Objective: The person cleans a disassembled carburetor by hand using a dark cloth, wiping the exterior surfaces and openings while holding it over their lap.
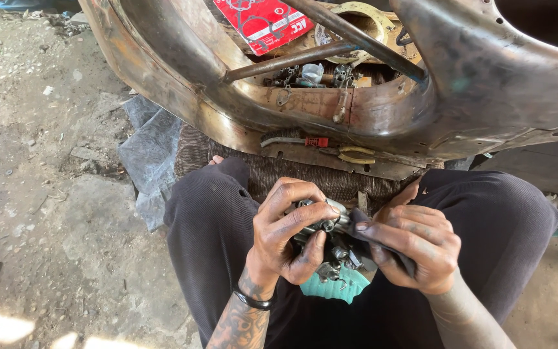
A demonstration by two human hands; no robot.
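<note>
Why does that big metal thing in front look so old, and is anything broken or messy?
The big curved metal shell is rusty and discoloured, its paint worn away. Small parts and tools lie jumbled inside it. Both hands, left and right, are smeared black with grease around a small metal part. Nothing looks spilled.

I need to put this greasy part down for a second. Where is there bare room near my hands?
Free: the dirt ground left of your left knee, beyond the grey sheet. Crowded: your lap, where the left hand and right hand hold the metal part, and the rusty shell ahead, littered with pliers and small parts.
</note>
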